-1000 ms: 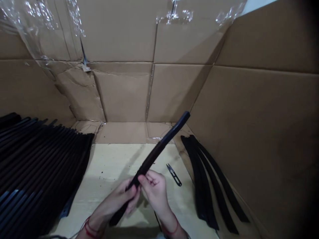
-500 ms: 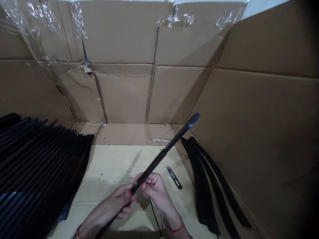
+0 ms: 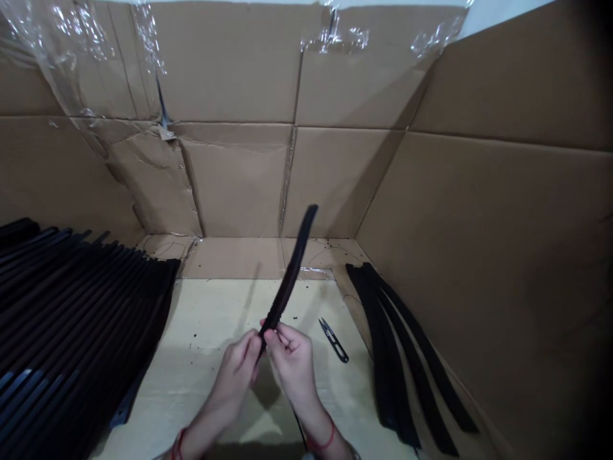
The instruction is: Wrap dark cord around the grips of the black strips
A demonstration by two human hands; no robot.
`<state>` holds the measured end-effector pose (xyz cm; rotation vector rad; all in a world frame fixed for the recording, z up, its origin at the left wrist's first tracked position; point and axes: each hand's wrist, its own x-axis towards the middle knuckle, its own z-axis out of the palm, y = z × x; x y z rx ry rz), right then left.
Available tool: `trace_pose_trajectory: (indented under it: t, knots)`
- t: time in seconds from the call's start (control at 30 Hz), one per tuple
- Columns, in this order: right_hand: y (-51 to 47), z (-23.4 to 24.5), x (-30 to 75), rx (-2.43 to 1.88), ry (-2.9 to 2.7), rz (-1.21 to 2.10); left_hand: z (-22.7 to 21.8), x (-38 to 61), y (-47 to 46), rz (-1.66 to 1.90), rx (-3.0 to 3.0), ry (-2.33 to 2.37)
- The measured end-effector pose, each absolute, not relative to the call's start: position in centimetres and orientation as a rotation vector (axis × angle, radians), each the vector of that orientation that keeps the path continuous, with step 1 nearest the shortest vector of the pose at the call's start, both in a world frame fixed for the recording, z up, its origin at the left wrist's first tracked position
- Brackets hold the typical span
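— What's the biggest thing there?

— Cardboard walls (image 3: 483, 211) at the back and sides, creased, with shiny clear tape near the top. They close in a pale table (image 3: 215, 306).

— And on that?

— A broad pile of black strips (image 3: 86, 326) down the left side, lying side by side on a slant. Along the right lie a few loose strips (image 3: 383, 364), curved, against the foot of the right wall. The middle of the table lies between the two groups.

— Where's the strip being handled?

— The held strip (image 3: 290, 281) is up between the two hands, its far end rising beyond the fingertips and leaning right. The fingers hide its near end.

— How do the hands sit?

— Close together, coming up from below. The left hand (image 3: 234, 370) pinches the strip from the left, thumb on the near side. The right hand (image 3: 292, 364) pinches it just above, thumb over the edge, fingers bent.

— Anything smaller?

— Small black snips (image 3: 328, 329), right of the right hand, points away from the person. A thin dark cord (image 3: 299, 425) below the right hand, and red string (image 3: 328, 441) around each wrist.
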<state>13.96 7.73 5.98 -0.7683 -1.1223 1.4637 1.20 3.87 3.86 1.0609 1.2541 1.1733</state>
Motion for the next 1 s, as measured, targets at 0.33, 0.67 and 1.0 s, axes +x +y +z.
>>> trace_pose_trajectory:
  t: [0.33, 0.67, 1.0]
  knots:
    - [7.7, 5.9, 14.0, -0.790, -1.205, 1.453, 4.7, 1.2, 3.9, 1.104, 1.030, 1.193]
    - [8.1, 4.9, 13.8, -0.789, -1.277, 1.448, 4.4, 1.0, 4.3, 1.062, 0.975, 1.188]
    - [8.1, 6.2, 14.8, -0.760, -1.289, 1.484, 4.3, 0.6, 4.0, 0.957, 1.003, 1.037]
